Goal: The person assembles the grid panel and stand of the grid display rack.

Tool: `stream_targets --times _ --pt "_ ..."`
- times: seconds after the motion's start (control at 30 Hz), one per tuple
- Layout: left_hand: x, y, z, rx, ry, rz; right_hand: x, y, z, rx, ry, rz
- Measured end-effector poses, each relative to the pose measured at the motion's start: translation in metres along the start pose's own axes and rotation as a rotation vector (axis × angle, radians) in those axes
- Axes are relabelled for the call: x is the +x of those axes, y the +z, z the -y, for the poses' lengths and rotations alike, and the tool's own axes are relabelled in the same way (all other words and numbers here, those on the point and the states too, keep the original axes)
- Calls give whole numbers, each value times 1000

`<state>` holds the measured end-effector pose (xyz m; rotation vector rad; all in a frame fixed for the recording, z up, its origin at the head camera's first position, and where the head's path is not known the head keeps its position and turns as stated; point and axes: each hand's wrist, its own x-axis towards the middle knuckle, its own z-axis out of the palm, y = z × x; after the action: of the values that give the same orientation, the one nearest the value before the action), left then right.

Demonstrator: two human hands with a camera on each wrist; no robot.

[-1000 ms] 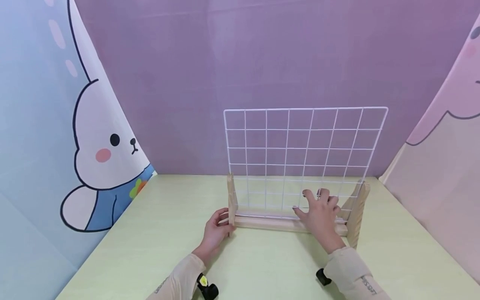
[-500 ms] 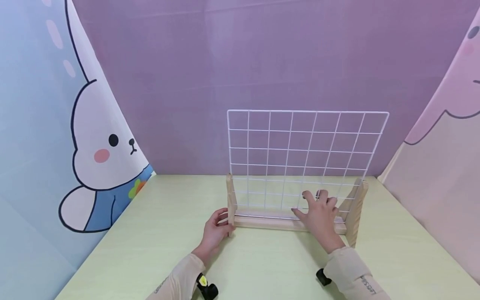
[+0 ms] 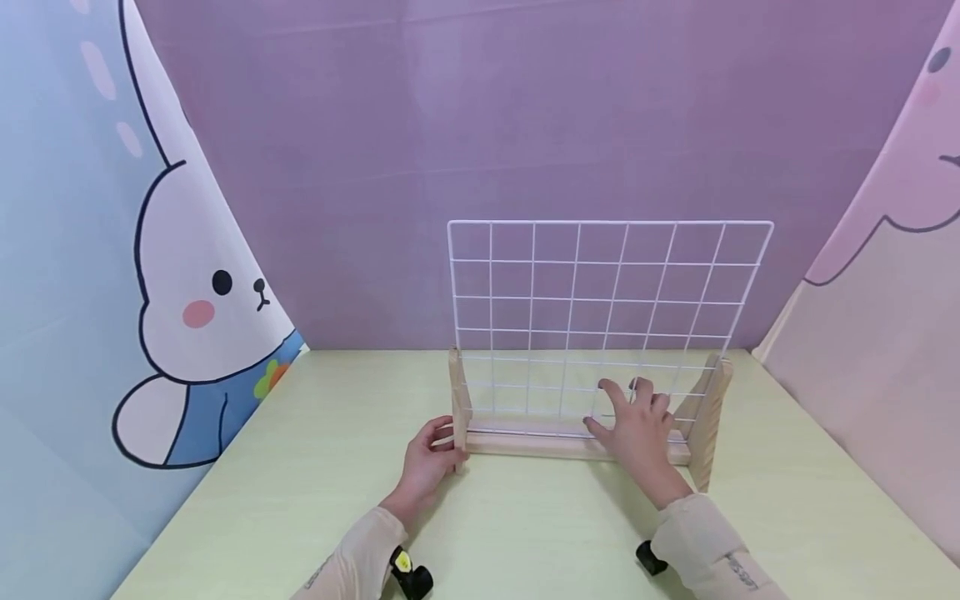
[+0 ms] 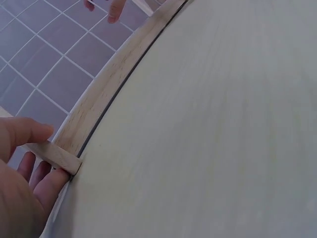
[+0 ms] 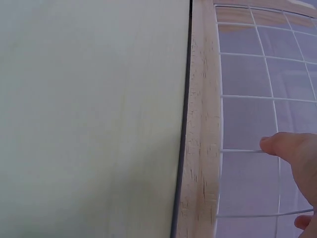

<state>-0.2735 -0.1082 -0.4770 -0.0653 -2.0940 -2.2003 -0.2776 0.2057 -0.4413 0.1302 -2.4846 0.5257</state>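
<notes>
- On my head view, a white wire grid panel (image 3: 609, 321) stands upright in a wooden stand (image 3: 573, 442) toward the back of the pale green surface (image 3: 525, 533), just in front of the purple backdrop (image 3: 480, 125).
- My left hand (image 3: 427, 462) grips the stand's left upright (image 3: 457, 408); in the left wrist view the thumb lies over the foot of that upright (image 4: 54, 154) with the fingers (image 4: 49, 186) curled under it.
- My right hand (image 3: 637, 429) rests against the lower right part of the grid, fingers (image 3: 611, 392) spread and nearly straight, touching the wires without closing round them.
- The right wrist view shows one fingertip (image 5: 277, 145) resting on a horizontal wire just beside the stand's bottom rail (image 5: 200, 134).
- The rail lies flat on the surface, a thin dark gap showing along its edge.
- The stand's right upright (image 3: 708, 425) leans slightly outward, just beside my right wrist.
- A cartoon rabbit panel (image 3: 202, 317) flanks the surface on the left; a pink panel (image 3: 885, 317) stands on the right.
- Both sleeves are light beige; a small black device with a yellow mark (image 3: 408, 573) sits at my left wrist.
</notes>
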Motion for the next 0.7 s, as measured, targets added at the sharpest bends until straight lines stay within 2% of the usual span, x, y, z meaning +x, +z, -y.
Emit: stream_targets --times 0.2,0.3,0.37,0.5,0.63,0.7 --pt "-1 -5 -8 98 -13 38 -4 -14 2 -5 -23 106" --pt "-2 -9 -13 154 -5 87 -9 -23 2 -3 -38 153" --pt "-3 -11 -18 220 24 128 -13 -30 2 -11 -51 181" --pt "-7 -15 -30 413 153 204 -20 -43 2 -23 -64 258" --pt "-19 -15 -44 634 329 229 -27 -58 3 -36 -81 342" --pt "-26 -12 -52 748 387 248 -31 -65 4 -59 -102 365"
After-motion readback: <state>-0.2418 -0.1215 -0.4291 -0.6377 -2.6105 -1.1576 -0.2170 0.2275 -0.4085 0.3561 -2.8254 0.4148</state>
